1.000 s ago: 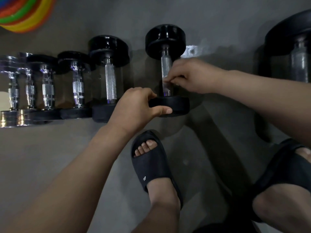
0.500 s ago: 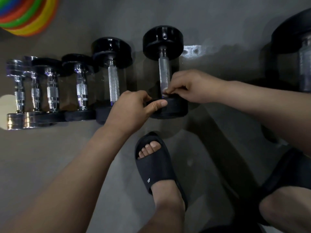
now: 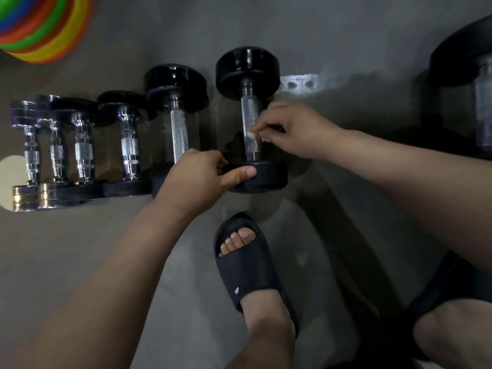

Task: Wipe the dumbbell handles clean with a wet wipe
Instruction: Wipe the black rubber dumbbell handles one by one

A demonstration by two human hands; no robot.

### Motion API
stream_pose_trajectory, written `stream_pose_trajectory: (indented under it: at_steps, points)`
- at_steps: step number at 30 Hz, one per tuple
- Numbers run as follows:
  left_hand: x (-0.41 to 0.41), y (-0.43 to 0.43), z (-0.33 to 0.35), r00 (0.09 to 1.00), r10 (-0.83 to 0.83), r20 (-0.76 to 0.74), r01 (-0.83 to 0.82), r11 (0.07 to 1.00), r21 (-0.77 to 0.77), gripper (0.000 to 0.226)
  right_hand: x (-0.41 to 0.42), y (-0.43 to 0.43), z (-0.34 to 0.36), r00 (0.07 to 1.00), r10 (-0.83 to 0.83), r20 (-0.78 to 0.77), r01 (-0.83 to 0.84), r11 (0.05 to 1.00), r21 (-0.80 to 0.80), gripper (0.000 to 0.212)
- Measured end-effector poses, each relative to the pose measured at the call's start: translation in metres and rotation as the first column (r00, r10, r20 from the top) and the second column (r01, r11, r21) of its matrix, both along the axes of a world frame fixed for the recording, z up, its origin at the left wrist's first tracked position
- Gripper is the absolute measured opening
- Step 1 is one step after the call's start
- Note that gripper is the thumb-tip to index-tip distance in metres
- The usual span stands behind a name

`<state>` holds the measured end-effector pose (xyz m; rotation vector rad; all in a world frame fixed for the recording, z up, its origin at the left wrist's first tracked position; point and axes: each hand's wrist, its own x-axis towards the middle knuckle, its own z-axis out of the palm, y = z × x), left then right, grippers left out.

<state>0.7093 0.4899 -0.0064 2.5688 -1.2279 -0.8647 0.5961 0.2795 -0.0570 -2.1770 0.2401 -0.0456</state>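
Note:
A black-headed dumbbell (image 3: 247, 67) lies on the grey floor at centre, its knurled steel handle (image 3: 249, 113) running away from me. My right hand (image 3: 290, 129) pinches a small white wet wipe (image 3: 251, 135) against the middle of that handle. My left hand (image 3: 197, 179) grips the dumbbell's near head (image 3: 266, 177), thumb laid along its rim. The lower part of the handle is partly hidden by my right fingers.
Several smaller dumbbells (image 3: 175, 107) lie in a row to the left, chrome ones (image 3: 29, 153) at the far end. A larger dumbbell (image 3: 476, 75) sits at the right edge. Coloured discs (image 3: 42, 25) are stacked top left. My feet in black slides (image 3: 247, 267) stand just below.
My right hand has slid the wipe up the handle from its near end to about the middle. My left hand stays on the near head.

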Motion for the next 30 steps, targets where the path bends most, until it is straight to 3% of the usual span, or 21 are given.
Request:
stream_pose_trajectory:
  at_steps: [2, 7, 13, 18, 23, 30]
  points:
    - [0.000, -0.001, 0.001, 1.000, -0.027, 0.000, 0.027, 0.999, 0.019, 0.102, -0.002, 0.004, -0.003, 0.997, -0.071, 0.000, 0.071, 0.997, 0.030, 0.016]
    - [0.001, -0.004, 0.004, 0.996, -0.083, 0.026, 0.082, 0.996, 0.030, 0.099, -0.008, 0.012, -0.001, 0.998, 0.036, 0.052, -0.037, 0.999, 0.025, 0.012]
    - [0.004, -0.002, 0.004, 0.994, -0.102, 0.029, 0.100, 0.994, 0.049, 0.098, 0.014, 0.010, -0.009, 0.967, -0.255, -0.002, 0.254, 0.963, 0.088, 0.013]
    - [0.007, 0.000, 0.005, 0.997, -0.080, -0.002, 0.079, 0.994, 0.075, 0.098, 0.008, 0.022, -0.004, 0.970, -0.239, -0.042, 0.242, 0.965, 0.096, 0.015]
    - [0.006, -0.003, 0.010, 0.997, -0.080, -0.008, 0.081, 0.990, 0.116, 0.093, 0.029, 0.020, -0.003, 0.888, -0.459, -0.033, 0.459, 0.878, 0.138, 0.015]
    - [0.007, -0.002, 0.015, 0.999, -0.026, -0.044, 0.033, 0.985, 0.167, 0.089, 0.025, 0.032, -0.003, 0.894, -0.448, -0.005, 0.445, 0.886, 0.131, 0.017]
